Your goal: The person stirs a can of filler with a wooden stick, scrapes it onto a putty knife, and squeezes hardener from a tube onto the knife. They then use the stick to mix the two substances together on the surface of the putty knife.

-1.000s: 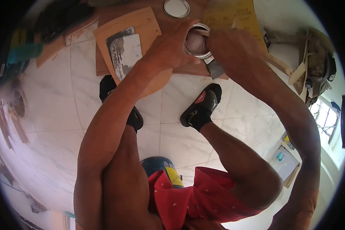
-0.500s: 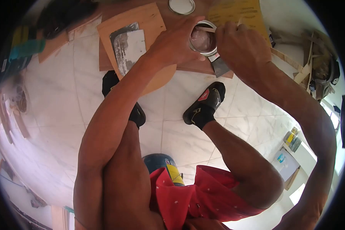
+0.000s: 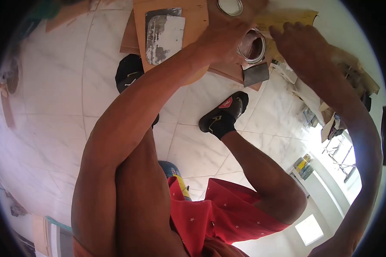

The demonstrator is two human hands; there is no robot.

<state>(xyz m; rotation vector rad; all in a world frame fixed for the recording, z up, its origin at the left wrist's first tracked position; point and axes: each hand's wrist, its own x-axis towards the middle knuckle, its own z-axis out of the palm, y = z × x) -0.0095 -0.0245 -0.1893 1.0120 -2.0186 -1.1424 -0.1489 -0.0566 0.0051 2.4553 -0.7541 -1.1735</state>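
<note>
Left hand (image 3: pixel 222 39) is wrapped around the side of an open tin (image 3: pixel 253 45), fingers closed on its wall. It holds the tin at the edge of a plywood board (image 3: pixel 197 17) on the floor (image 3: pixel 60 85). Inside the tin is a brownish paste. Its lid (image 3: pixel 229 6) is already off and lies apart, farther up the board.

Right hand (image 3: pixel 302 42) hangs just beside the tin over a yellow sheet (image 3: pixel 287 19). Its back faces the camera and the fingers are loosely bent. Can't tell if it pinches anything.

Wide scraper (image 3: pixel 165 36) lies on the board, its blade smeared grey, in no hand. Small scraper (image 3: pixel 256 75) lies just below the tin, also untouched.

Judged stage: tin opened and held steady, paste looks worked, and no tool is loaded right now. The visible board shows no paste on its bare wood.
</note>
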